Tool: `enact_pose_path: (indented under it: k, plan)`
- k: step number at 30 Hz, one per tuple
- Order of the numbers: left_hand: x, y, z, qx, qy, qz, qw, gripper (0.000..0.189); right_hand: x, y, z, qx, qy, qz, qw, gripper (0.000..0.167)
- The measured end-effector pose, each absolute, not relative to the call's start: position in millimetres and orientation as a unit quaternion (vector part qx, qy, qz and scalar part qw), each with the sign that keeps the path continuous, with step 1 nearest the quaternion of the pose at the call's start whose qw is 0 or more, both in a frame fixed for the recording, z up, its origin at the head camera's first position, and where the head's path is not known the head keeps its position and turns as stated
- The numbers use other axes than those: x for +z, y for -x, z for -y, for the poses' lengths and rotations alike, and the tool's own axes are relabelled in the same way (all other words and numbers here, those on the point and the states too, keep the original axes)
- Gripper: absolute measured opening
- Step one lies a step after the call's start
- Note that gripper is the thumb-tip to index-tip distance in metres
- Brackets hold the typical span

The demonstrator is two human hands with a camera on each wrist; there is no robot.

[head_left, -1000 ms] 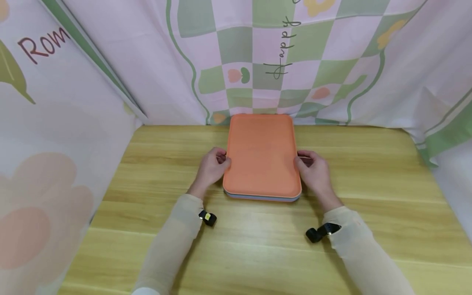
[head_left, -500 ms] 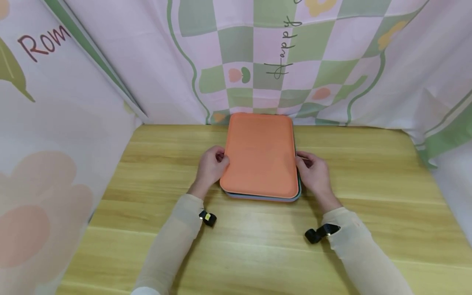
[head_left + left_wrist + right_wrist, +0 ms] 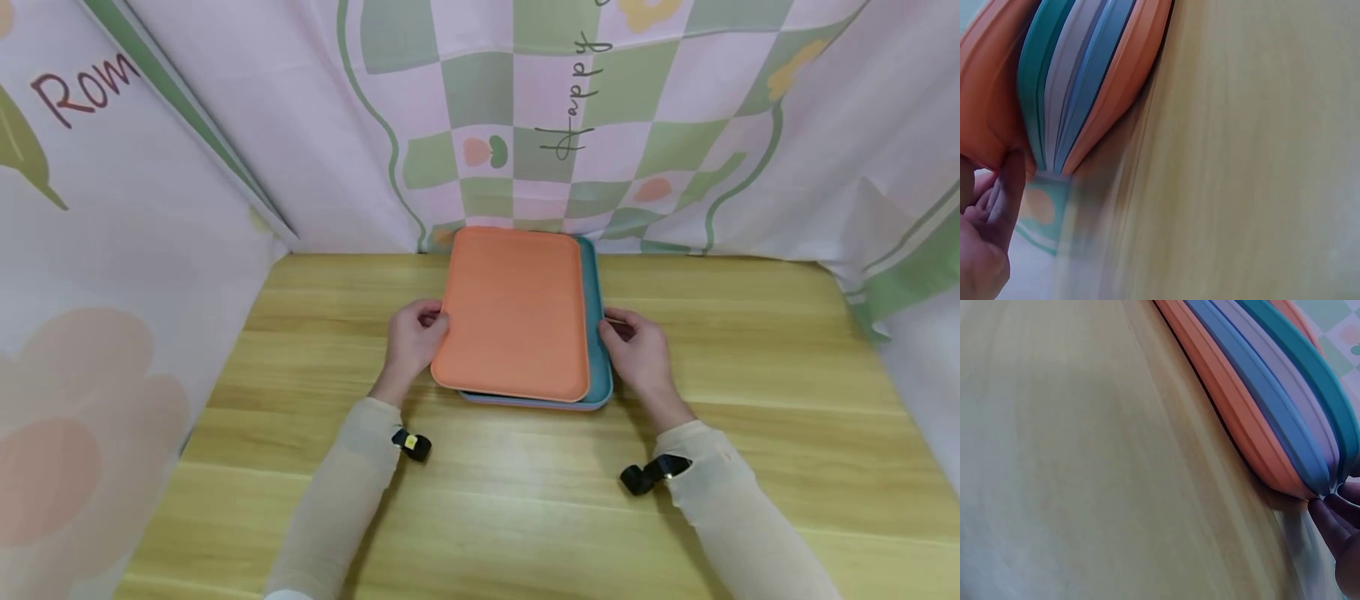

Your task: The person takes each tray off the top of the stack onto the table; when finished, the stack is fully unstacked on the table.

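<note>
Taking the stack's middle as the dial's centre, your left hand (image 3: 411, 342) pinches the top tray (image 3: 510, 312) at nine o'clock; that tray sits off-centre toward nine, baring a strip of the teal tray (image 3: 597, 350) at three; your right hand (image 3: 640, 346) pinches the stack's edge there, though how many rims it grips I cannot tell; lilac (image 3: 1277, 375), blue (image 3: 1259, 394) and lower orange (image 3: 1238, 419) trays lie beneath, on the table (image 3: 510, 500). Held by one side only, the top tray could tip and scrape the teal one; a slack right hand might let lower trays drag along; the twelve o'clock edge, close to the curtain (image 3: 543, 108), could snag.
</note>
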State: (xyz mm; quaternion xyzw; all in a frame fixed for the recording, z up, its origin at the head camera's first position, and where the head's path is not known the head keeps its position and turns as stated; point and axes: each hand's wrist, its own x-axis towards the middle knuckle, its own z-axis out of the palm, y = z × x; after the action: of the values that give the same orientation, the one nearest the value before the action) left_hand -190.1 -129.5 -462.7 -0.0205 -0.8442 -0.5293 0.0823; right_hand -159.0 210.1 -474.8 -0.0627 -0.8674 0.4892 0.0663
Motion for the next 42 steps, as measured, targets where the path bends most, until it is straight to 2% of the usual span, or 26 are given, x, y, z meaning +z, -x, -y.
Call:
enact_pose_path:
  k: [30,42]
  plan:
    - [-459,187,212,-0.566,-0.054,0.817,0.094,0.027,-480,160,-211,0.457,0.061,0.885,0.067,0.04]
    - [-455,182,257,-0.567,-0.075,0.811,0.126,0.025,-476,157,-210,0.453,0.064,0.887,0.058,0.041]
